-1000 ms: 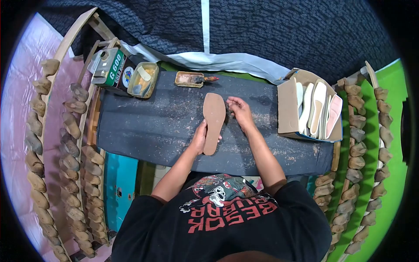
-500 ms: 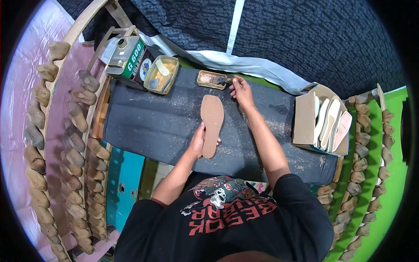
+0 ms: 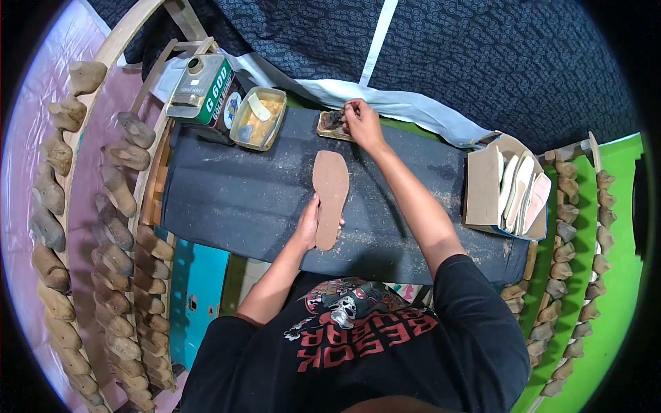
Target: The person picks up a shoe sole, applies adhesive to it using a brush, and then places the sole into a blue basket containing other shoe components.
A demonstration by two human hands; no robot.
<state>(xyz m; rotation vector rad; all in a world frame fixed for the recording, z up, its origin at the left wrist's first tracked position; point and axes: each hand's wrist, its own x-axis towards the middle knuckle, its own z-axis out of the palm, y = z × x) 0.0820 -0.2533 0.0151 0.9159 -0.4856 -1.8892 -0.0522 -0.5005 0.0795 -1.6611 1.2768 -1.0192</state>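
My left hand (image 3: 309, 221) grips a brown, shoe-shaped insole (image 3: 331, 193) by its narrow heel end, thumb along one edge and fingertips showing at the other. The insole's broad end points away from me over the dark table. My right hand (image 3: 362, 124) is closed on a small brush (image 3: 333, 120), whose dark head is over or in a little rectangular tray (image 3: 336, 133). My fingers cover most of the brush handle and part of the tray.
Left of the tray stand a yellowish glue-stained container (image 3: 263, 129) and a G 600 metal can (image 3: 200, 89). A cardboard box (image 3: 483, 186) of pale insoles sits at the table's right. Racks of wooden shoe lasts (image 3: 117, 237) flank the dark cloth-covered table (image 3: 234, 199).
My right hand has moved left and slightly away from me, carrying the brush further across the tray. The insole stays in my left hand, shifted only slightly.
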